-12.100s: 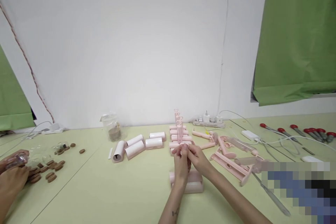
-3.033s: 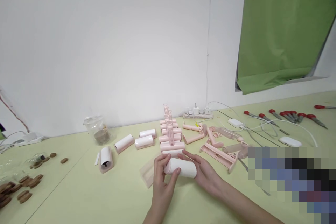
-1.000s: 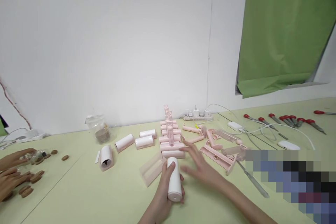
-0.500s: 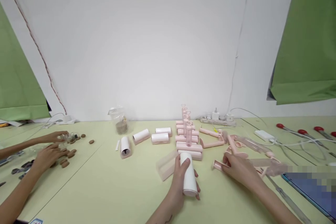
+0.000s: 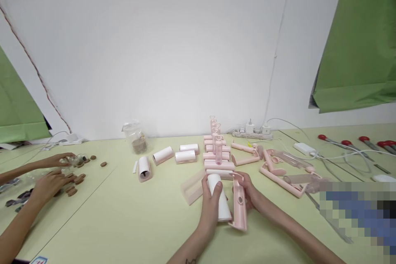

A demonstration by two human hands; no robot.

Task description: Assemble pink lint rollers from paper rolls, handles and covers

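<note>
My left hand is wrapped round a white lint roller refill, thumb on top and the roll tilted toward me. Close beside it, my right hand grips a pink lint roller holder by its far side, the hollow inside facing up. Roll and holder are side by side; whether they touch I cannot tell. Behind them several pink lint rollers lie in a row with clear pink handles standing up. A clear plastic tray lies left of my left hand.
Several white rolls lie in the middle left, near a bag. More pink holders are at right, with cables, a power strip and red-ended tools. At far left another person's hands handle brown pieces.
My right hand has picked up a pink holder from the right and brought it left, up beside the white roll. My left hand still holds the roll. The view has shifted slightly.
</note>
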